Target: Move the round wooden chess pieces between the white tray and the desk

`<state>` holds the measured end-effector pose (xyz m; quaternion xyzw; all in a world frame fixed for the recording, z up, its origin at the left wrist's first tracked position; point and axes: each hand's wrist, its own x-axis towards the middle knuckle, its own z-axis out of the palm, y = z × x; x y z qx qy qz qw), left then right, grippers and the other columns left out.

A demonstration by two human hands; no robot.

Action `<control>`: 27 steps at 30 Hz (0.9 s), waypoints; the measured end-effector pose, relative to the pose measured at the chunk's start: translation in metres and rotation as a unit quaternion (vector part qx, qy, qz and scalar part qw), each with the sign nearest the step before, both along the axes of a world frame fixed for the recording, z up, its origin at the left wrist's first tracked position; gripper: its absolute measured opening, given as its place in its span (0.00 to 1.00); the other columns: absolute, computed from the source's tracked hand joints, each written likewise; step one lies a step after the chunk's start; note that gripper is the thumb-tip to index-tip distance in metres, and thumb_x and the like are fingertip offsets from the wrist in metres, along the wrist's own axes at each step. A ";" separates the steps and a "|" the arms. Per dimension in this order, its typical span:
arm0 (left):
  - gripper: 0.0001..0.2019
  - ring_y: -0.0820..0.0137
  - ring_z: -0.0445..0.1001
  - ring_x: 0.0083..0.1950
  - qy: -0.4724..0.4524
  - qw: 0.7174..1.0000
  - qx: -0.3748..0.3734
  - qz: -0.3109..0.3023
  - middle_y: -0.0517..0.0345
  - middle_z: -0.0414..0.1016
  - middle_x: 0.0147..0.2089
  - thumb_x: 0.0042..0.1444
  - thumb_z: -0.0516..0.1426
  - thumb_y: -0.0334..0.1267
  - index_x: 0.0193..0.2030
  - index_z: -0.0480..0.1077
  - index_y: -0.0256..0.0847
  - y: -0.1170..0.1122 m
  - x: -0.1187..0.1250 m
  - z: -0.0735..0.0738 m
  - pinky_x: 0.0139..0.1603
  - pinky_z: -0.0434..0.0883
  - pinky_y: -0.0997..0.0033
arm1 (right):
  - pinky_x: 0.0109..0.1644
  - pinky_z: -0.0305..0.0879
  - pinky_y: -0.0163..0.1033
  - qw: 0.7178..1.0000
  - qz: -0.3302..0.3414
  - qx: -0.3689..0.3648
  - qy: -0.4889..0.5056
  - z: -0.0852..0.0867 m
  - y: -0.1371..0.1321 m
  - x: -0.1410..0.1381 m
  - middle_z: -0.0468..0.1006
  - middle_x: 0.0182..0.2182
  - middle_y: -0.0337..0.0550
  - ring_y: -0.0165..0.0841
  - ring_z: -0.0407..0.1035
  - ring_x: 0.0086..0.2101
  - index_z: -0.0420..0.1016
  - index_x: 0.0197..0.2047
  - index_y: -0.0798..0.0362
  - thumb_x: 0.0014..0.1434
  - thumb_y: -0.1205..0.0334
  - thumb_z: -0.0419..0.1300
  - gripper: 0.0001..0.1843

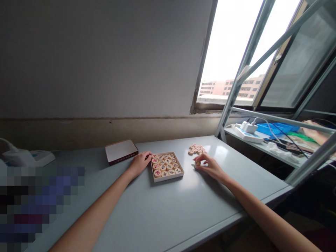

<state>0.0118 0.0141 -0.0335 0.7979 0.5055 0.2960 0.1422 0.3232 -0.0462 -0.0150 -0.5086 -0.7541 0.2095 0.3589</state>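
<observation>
A shallow box on the grey table holds round wooden Chinese chess pieces in rows, with red or black characters on top. My left hand rests at the box's upper left corner, its curled fingers gripping the rim. To the right of the box, my right hand pinches one xiangqi piece between thumb and fingers, just above the table. Beyond that hand lies a loose cluster of more pieces, partly overlapping one another.
A box lid with dark red sides lies left of the box, its pale inside facing up. The table stands against a wall. Metal bed-frame bars rise at the right, beside a shelf holding a power strip and a blue basket.
</observation>
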 end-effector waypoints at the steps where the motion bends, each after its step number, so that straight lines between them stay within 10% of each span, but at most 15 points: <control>1: 0.15 0.66 0.71 0.44 0.000 1.000 0.000 0.001 0.54 0.75 0.41 0.55 0.44 0.41 0.38 0.70 0.41 0.000 0.000 0.000 0.46 0.65 0.70 | 0.41 0.65 0.42 1.000 0.011 -0.007 0.013 -0.001 0.000 -0.001 0.74 0.36 0.46 0.34 0.69 0.36 0.64 0.30 0.53 0.49 0.54 0.57 0.12; 27: 0.15 0.65 0.70 0.44 0.004 1.000 -0.012 -0.004 0.51 0.74 0.42 0.55 0.43 0.39 0.38 0.69 0.38 -0.001 0.001 0.002 0.45 0.64 0.70 | 0.58 0.37 0.60 0.922 -0.029 0.081 -0.376 0.003 0.037 0.018 0.59 0.58 0.39 0.39 0.49 0.58 0.62 0.55 0.40 0.63 0.51 0.35 0.24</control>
